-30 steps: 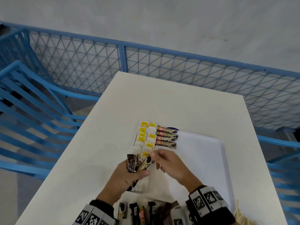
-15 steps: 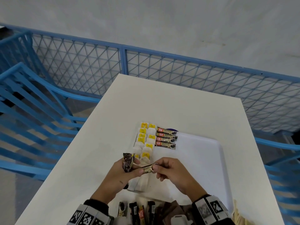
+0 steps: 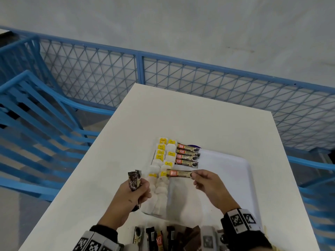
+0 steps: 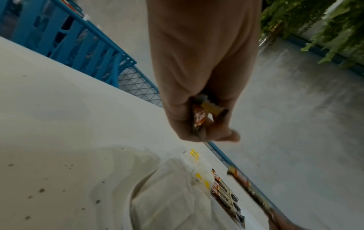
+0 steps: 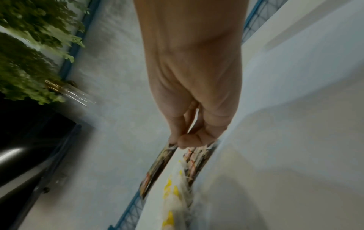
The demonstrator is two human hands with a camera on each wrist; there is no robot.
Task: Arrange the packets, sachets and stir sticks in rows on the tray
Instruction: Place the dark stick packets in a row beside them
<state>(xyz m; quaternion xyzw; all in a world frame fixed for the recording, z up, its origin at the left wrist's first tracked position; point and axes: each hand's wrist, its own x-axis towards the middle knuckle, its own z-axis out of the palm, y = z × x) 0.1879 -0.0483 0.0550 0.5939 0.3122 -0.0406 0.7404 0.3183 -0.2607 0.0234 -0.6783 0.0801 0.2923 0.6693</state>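
From above, the white table (image 3: pixel 181 115) carries the white tray (image 3: pixel 235 171), tea sachets (image 3: pixel 163 160) and four coffee sticks (image 3: pixel 187 155) in rows; the right hand (image 3: pixel 208 185) pinches another coffee stick (image 3: pixel 179 173) over it, while only the left wrist view shows the left hand (image 4: pixel 199 87) clutching a bundle of sticks (image 4: pixel 202 112)

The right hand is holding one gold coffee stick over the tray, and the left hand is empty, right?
Not quite. The left hand is not empty: it grips a bunch of dark coffee sachets, as the head view shows. The right hand does hold one gold coffee stick over the tray.
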